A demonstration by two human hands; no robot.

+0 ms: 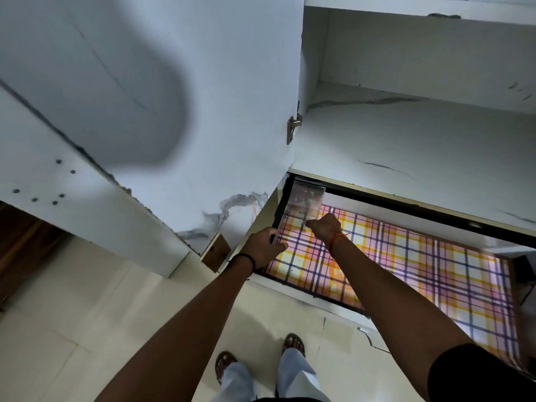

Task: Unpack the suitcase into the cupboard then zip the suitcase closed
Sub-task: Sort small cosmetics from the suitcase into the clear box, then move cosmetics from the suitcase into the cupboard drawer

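A clear plastic box [307, 198] with small items blurred inside sits at the left back corner of the cupboard's lower shelf, on a plaid lining [406, 271]. My left hand [265, 249] grips the box's near left edge. My right hand [324, 226], with an orange thread at the wrist, is curled on the box's near right side. The suitcase is out of view.
The white cupboard door [174, 82] stands open at the left, hung on a metal hinge [293, 127]. A bare white upper shelf [406, 146] juts out above the lower one. My sandalled feet [293, 343] stand on pale floor tiles [87, 329].
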